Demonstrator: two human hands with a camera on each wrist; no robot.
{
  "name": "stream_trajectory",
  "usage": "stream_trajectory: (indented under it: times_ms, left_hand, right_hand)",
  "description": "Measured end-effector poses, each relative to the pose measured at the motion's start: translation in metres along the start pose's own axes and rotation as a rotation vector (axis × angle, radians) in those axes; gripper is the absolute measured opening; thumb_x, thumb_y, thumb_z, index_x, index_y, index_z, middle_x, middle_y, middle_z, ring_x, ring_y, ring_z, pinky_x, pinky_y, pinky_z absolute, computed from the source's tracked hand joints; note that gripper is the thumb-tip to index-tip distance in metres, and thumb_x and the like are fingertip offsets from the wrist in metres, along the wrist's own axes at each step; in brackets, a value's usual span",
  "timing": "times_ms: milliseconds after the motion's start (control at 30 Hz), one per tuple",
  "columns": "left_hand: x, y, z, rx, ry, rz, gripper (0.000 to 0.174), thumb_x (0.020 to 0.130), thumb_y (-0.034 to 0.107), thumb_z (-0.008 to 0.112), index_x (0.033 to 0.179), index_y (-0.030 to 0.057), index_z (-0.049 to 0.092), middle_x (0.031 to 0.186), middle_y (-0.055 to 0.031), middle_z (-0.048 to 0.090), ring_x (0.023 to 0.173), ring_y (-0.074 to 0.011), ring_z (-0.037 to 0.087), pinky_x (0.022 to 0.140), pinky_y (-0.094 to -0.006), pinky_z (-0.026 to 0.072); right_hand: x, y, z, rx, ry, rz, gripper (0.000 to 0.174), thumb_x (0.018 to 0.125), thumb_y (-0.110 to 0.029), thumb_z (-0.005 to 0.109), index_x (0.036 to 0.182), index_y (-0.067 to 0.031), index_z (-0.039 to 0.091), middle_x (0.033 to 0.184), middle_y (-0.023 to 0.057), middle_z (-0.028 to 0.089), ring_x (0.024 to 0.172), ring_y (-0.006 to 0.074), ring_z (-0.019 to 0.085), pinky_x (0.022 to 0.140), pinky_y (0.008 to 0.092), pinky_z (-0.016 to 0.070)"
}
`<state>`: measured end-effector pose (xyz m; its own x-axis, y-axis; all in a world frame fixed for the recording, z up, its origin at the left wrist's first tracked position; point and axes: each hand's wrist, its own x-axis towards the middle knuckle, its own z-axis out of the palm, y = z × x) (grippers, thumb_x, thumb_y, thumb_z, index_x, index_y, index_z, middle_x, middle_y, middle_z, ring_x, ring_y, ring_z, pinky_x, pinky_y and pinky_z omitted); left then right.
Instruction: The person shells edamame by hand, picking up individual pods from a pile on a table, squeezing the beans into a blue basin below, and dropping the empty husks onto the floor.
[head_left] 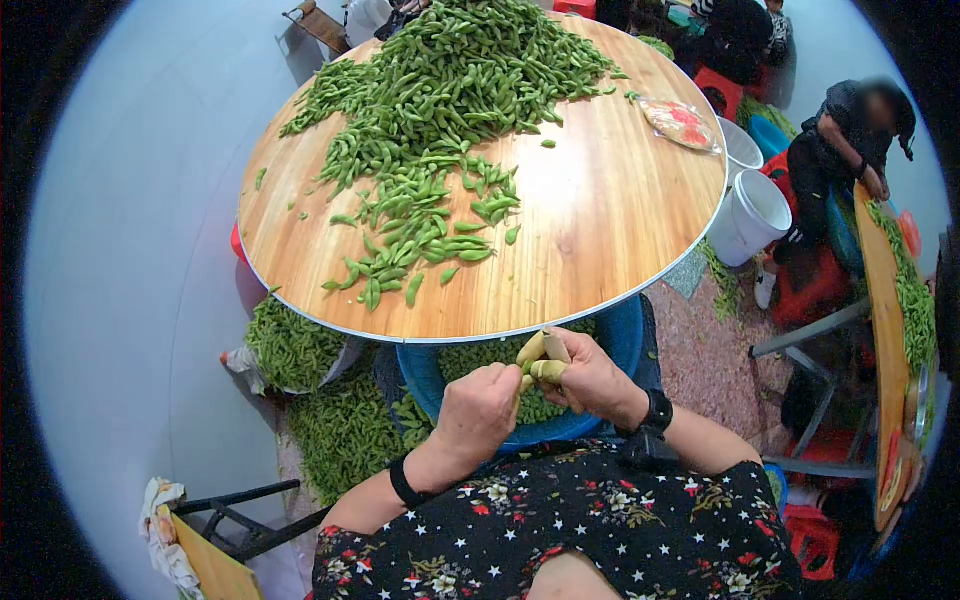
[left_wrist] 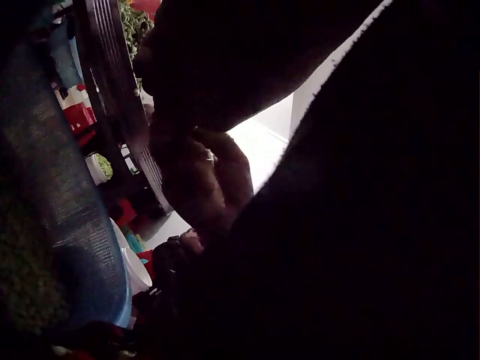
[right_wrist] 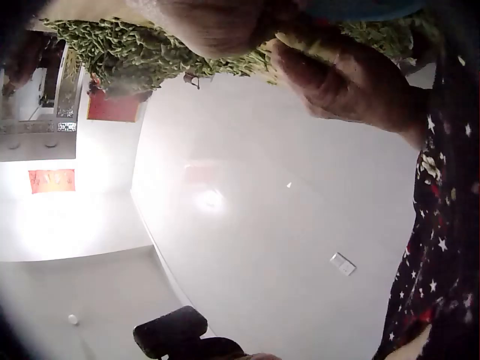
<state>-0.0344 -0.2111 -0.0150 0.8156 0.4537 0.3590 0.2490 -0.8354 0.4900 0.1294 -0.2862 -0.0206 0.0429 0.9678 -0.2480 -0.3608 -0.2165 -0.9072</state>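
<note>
Above a blue tub (head_left: 628,350) of green beans (head_left: 475,362), my two hands meet just off the round table's near edge. A small green edamame pod (head_left: 529,367) is pinched between the fingertips of my left hand (head_left: 475,408) and right hand (head_left: 595,382). Pale yellow covers sit on the right thumb and some fingertips. The right wrist view shows the left hand (right_wrist: 356,86) with curled fingers beside the right hand (right_wrist: 206,22). In the left wrist view the fingers (left_wrist: 217,176) are mostly in shadow, and the pod is hidden.
On the wooden table (head_left: 590,220) lies a big heap of edamame pods (head_left: 450,90) and a plastic packet (head_left: 680,124). A full sack (head_left: 290,345) and more pods (head_left: 345,440) lie at lower left. White buckets (head_left: 748,218) and a seated person (head_left: 845,150) are at right.
</note>
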Motion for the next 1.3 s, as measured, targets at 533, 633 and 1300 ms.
stream_trajectory:
  times_ms: [533,633,1300]
  left_hand:
    - [0.009,-0.014,0.000,-0.138,0.069,-0.036,0.012,0.072,0.005,0.063,0.073,0.0011,0.052,0.066,-0.0170,0.051,0.059,-0.0353,0.054,0.052,-0.0399,0.0436]
    - [0.011,-0.008,-0.007,-0.202,0.034,0.057,0.014,0.075,0.009,0.063,0.072,0.0032,0.051,0.065,-0.0148,0.051,0.059,-0.0348,0.055,0.052,-0.0413,0.0439]
    - [0.019,-0.078,-0.151,-0.262,-0.358,-0.307,0.036,0.082,0.031,0.068,0.105,0.0042,0.061,0.082,-0.0128,0.064,0.074,-0.0283,0.062,0.070,-0.0366,0.0487]
  right_hand:
    - [-0.003,-0.006,0.004,-0.715,0.183,-0.504,0.014,0.081,-0.004,0.065,0.095,-0.0015,0.063,0.073,0.0028,0.057,0.069,0.0104,0.055,0.067,0.0253,0.0455]
    - [-0.002,-0.004,0.000,-0.624,0.129,-0.486,0.010,0.084,-0.008,0.064,0.092,-0.0029,0.063,0.073,0.0023,0.058,0.064,0.0072,0.052,0.058,0.0245,0.0430]
    - [0.015,-0.052,-0.028,-0.836,-0.409,-0.282,0.017,0.085,-0.011,0.060,0.101,-0.0031,0.060,0.077,0.0120,0.059,0.074,0.0237,0.062,0.068,0.0348,0.0484]
